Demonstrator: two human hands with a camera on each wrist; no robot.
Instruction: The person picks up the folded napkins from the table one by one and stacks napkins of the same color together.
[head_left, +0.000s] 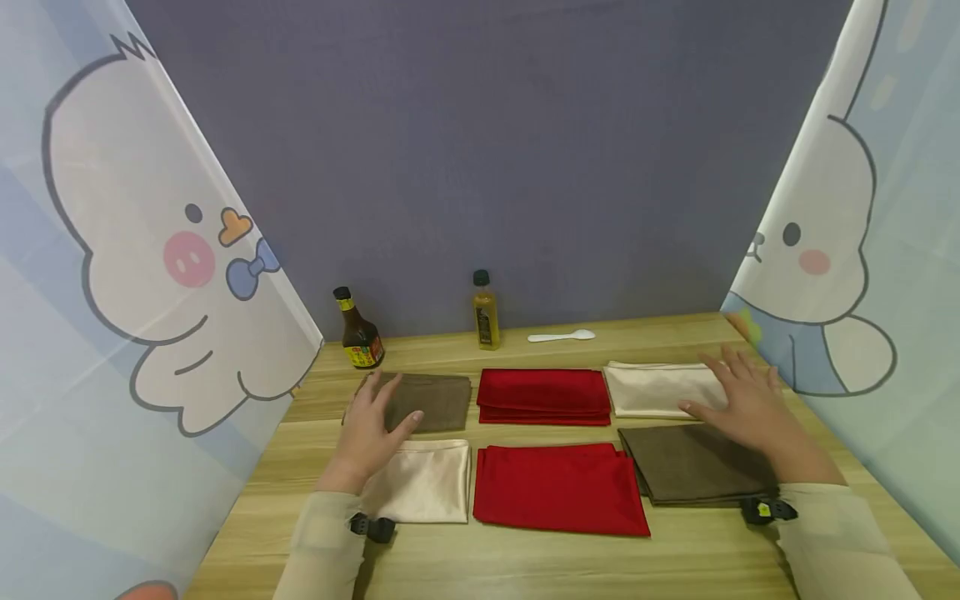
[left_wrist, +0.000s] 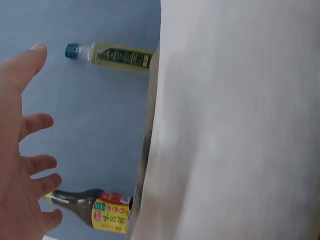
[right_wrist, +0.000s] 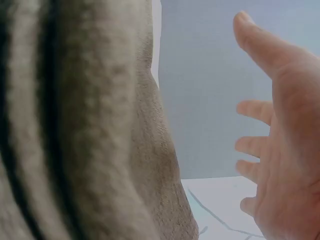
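Observation:
My left hand (head_left: 371,429) hovers with spread fingers over a grey-brown folded cloth (head_left: 438,404) at the back left and a cream folded cloth (head_left: 435,483) in front of it. On the other side, my right hand (head_left: 750,408) has its fingers spread, overlapping a second cream cloth (head_left: 652,392). A darker brown cloth (head_left: 693,462) lies just in front, beside that wrist. Between the hands are two red folded cloths, a back one (head_left: 543,393) and a front one (head_left: 558,487). Both wrist views show nothing held by the left fingers (left_wrist: 40,163) or right fingers (right_wrist: 252,146).
Along the back of the wooden table (head_left: 570,567) stand a dark sauce bottle (head_left: 362,337) and a small oil bottle (head_left: 486,317). A white spoon (head_left: 562,336) lies to their right. A grey panel (head_left: 480,150) rises behind, with cartoon-printed sheets (head_left: 135,250) at both sides.

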